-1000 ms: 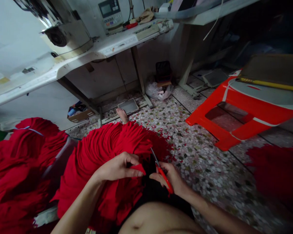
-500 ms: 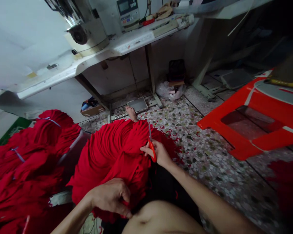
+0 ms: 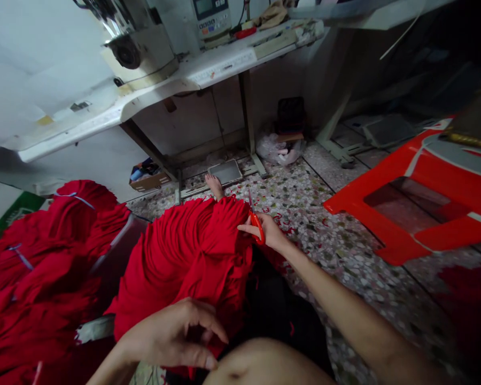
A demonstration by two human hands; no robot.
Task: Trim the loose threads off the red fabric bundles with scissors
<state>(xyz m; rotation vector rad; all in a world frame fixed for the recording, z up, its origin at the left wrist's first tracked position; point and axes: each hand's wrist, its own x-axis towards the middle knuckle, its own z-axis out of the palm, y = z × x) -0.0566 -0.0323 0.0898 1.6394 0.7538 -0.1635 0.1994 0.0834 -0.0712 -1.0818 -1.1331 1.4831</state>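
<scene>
A large pile of red fabric pieces (image 3: 184,251) lies on my lap, its layers fanned out. My right hand (image 3: 264,231) holds red-handled scissors (image 3: 257,227) at the pile's right edge, with the blades pointing up and away from me. Near my belly, at the pile's lower edge, my left hand (image 3: 184,334) is curved with thumb and fingers apart, and nothing shows between them.
More red fabric bundles (image 3: 52,256) tied with pale strips lie at the left. A sewing machine (image 3: 144,53) stands on a white table (image 3: 208,75). An orange stool (image 3: 385,214) is at the right. Red scraps lie on the speckled floor (image 3: 344,267).
My right hand has moved up and slightly right with the scissors. The fingers of my left hand have spread apart, and that hand has shifted slightly.
</scene>
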